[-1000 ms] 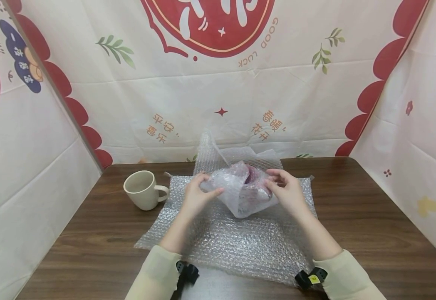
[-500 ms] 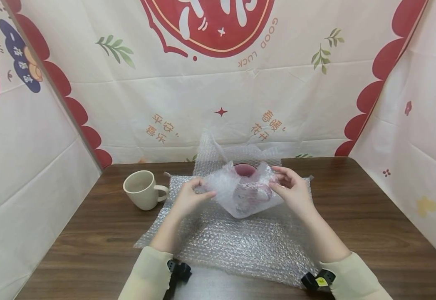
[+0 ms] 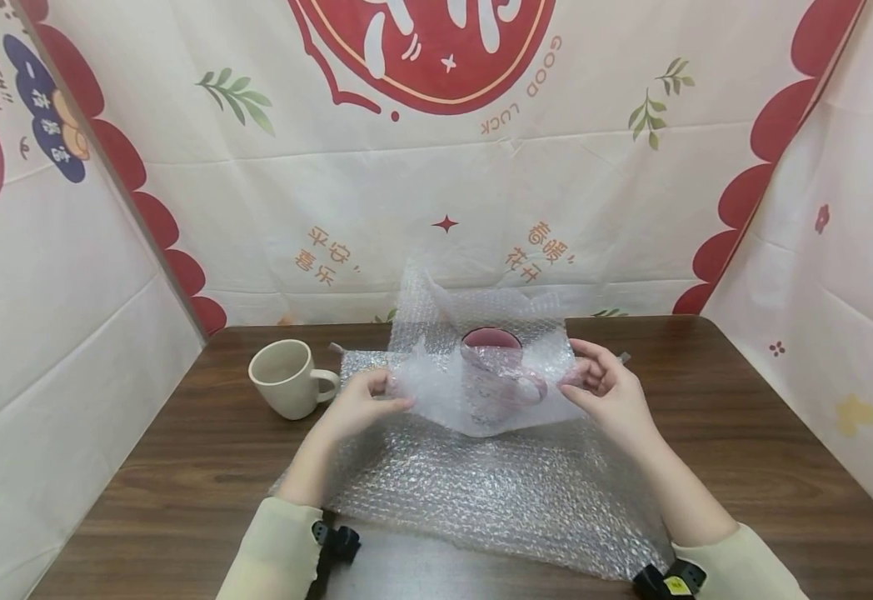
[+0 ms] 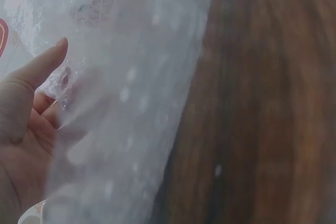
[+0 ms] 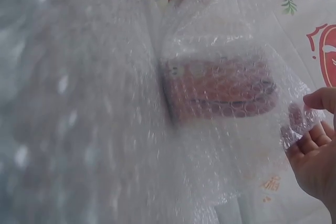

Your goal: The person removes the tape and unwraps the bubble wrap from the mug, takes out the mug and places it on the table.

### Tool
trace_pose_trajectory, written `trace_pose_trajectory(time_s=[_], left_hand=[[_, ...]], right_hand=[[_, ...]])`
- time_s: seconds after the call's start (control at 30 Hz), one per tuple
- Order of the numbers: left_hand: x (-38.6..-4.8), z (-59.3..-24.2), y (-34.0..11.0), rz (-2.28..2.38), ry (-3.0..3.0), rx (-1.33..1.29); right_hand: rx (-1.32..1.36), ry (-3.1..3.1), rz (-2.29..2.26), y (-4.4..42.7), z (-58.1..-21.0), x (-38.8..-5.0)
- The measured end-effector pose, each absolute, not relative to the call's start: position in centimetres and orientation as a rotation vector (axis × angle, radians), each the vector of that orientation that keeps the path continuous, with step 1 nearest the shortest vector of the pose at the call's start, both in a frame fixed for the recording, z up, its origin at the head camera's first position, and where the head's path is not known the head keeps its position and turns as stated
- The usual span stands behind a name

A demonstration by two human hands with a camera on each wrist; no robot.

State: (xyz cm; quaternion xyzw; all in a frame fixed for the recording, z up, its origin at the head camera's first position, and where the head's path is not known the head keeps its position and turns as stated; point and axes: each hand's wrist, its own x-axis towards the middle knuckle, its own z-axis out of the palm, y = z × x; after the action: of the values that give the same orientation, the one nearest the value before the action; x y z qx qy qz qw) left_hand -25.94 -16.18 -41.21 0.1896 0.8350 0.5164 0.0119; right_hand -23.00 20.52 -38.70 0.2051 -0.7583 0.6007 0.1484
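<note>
A pink mug (image 3: pixel 491 337) stands upright at the table's back, its lower part and handle seen through a clear flap of bubble wrap (image 3: pixel 436 400). My left hand (image 3: pixel 357 407) pinches the flap's left side between thumb and fingers. On the other side my right hand (image 3: pixel 611 398) pinches its right edge. Both hands stand apart from the mug. In the right wrist view the mug (image 5: pixel 226 90) shows blurred behind the bubbles, with my right hand (image 5: pixel 317 148) gripping bunched wrap. The left wrist view has wrap covering part of my left hand (image 4: pixel 23 124).
A cream mug (image 3: pixel 279 379) stands to the left, its handle close to the wrap's edge. More bubble wrap (image 3: pixel 496 500) spreads over the brown wooden table (image 3: pixel 766 467), and some rises behind the pink mug. Printed cloth (image 3: pixel 444 183) hangs at the back and sides.
My hands have moved apart and slightly toward me, drawing the wrap flap open sideways. The pink mug, mostly covered before, now shows its rim and inside. The cream mug has stayed put.
</note>
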Motion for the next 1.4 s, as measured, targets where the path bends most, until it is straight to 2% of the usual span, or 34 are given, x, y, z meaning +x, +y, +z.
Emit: trace_pose_trajectory(time_s=[0.23, 1.0, 1.17, 1.4], left_hand=[[-25.7, -41.5, -17.6, 1.523, 2.584, 0.716], [-24.9, -41.6, -20.7, 1.378, 2.46, 0.829], [-25.0, -41.8, -21.0, 1.364, 2.446, 0.887], [-24.7, -41.5, -20.8, 1.32, 2.491, 0.818]], right_hand=[[0.71, -2.188, 1.773, 22.1, -39.5, -22.3], [1.115, -2.305, 1.711, 25.6, -40.4, -21.4], [1.045, -2.375, 1.707, 25.8, -40.3, -21.5], [0.913, -2.647, 1.285, 25.3, -40.3, -21.1]])
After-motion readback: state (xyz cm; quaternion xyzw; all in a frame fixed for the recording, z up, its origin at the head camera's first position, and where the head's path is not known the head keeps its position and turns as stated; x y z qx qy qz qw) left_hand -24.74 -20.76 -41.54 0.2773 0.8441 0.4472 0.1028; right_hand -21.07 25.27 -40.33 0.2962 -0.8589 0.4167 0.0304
